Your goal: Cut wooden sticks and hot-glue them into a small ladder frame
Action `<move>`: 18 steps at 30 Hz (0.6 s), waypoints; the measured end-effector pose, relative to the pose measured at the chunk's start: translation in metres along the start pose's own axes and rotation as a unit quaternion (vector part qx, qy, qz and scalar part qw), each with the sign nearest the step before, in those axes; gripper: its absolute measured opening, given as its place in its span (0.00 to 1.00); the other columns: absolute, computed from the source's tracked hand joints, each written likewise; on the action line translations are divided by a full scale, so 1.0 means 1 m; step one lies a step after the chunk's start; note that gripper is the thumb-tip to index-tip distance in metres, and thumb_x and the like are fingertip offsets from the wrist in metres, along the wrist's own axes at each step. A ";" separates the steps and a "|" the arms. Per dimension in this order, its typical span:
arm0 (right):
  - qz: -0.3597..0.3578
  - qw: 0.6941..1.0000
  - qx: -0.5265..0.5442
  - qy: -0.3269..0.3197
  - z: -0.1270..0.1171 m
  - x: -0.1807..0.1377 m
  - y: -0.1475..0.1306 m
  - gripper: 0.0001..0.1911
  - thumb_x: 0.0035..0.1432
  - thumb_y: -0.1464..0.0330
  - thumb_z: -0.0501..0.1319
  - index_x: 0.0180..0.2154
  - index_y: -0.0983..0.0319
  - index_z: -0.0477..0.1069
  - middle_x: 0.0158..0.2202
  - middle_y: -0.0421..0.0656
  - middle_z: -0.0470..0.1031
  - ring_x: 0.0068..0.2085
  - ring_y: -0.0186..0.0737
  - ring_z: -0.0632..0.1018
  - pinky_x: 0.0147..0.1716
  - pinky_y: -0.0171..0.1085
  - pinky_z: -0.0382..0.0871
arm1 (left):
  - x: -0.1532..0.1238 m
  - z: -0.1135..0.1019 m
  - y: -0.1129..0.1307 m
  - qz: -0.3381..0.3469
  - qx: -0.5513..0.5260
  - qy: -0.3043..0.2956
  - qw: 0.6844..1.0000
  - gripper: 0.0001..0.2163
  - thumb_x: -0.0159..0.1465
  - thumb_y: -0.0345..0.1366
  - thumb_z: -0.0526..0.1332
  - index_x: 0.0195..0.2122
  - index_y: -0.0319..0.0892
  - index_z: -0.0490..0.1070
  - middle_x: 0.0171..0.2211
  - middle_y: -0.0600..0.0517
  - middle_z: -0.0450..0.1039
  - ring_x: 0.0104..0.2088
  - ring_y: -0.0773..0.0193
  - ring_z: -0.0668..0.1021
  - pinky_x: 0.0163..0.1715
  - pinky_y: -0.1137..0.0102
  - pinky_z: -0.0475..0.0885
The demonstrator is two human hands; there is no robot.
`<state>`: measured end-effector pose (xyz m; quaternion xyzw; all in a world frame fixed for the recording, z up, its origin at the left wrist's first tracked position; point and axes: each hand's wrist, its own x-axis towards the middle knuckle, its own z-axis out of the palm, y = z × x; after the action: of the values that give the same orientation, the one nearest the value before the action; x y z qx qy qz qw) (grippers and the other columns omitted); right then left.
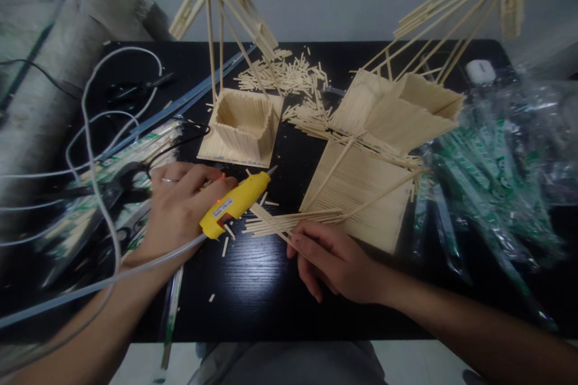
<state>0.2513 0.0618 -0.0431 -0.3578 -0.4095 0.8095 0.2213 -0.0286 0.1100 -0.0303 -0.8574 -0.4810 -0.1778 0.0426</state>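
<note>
My left hand (183,204) is closed round a yellow glue gun (235,204), whose nozzle points up and to the right. A small orange light glows beside its grip. Between the fingertips of my right hand (336,261) are wooden sticks (271,219), reaching left toward the glue gun; how many I cannot tell. More loose sticks (311,216) lie just beyond that hand, partly across a flat square panel of sticks (361,192). Behind the glue gun stands a stick-built model with an open box (244,144) on a square base.
A second stick model (406,111) leans at the back right. Cut stick pieces (284,75) are heaped at the back. Plastic wrappers (492,174) spread over the right side. Scissors (108,192), black-handled pliers (135,89) and a looping white cable (85,114) lie left.
</note>
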 end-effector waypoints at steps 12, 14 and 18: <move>0.002 1.000 0.003 0.003 0.000 0.000 -0.004 0.17 0.75 0.57 0.55 0.37 0.62 0.67 0.17 0.32 0.70 0.14 0.26 0.65 0.14 0.24 0.58 | 0.002 -0.004 -0.005 -0.036 0.000 -0.014 0.999 0.10 0.72 0.38 0.57 0.48 0.53 0.77 0.42 0.48 0.80 0.45 0.48 0.76 0.46 0.53 0.63; 0.002 1.000 0.003 0.004 0.001 -0.001 -0.004 0.17 0.75 0.56 0.55 0.37 0.62 0.67 0.17 0.32 0.70 0.14 0.25 0.64 0.14 0.24 0.57 | 0.001 -0.005 -0.006 -0.050 0.004 -0.016 0.999 0.10 0.72 0.38 0.55 0.48 0.54 0.76 0.42 0.49 0.80 0.45 0.49 0.76 0.47 0.53 0.63; 0.001 1.000 0.002 0.006 0.001 -0.001 -0.004 0.18 0.75 0.55 0.54 0.37 0.62 0.67 0.17 0.32 0.70 0.14 0.26 0.64 0.14 0.25 0.56 | 0.002 -0.005 -0.001 -0.039 -0.006 -0.024 0.999 0.10 0.73 0.39 0.55 0.48 0.55 0.76 0.42 0.48 0.81 0.46 0.48 0.77 0.48 0.50 0.64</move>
<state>0.2513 0.0627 -0.0384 -0.3628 -0.4065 0.8080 0.2240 -0.0297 0.1103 -0.0249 -0.8421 -0.5143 -0.1612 0.0191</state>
